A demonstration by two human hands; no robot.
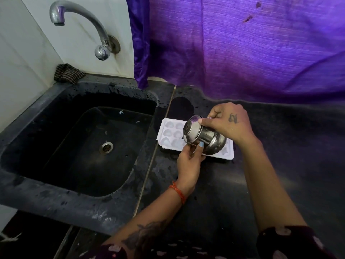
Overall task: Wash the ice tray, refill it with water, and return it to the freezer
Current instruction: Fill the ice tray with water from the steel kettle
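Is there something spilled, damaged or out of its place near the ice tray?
Nothing is clearly wrong. The white ice tray lies flat on the dark counter beside the sink. Both hands hold a tilted steel pot over it. The counter looks wet in patches, and the purple curtain has dark stains.

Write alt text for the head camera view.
Both hands, right hand and left hand, tilt a small steel pot over a white plastic ice tray on a dark stone counter, beside an empty black sink and wall tap.
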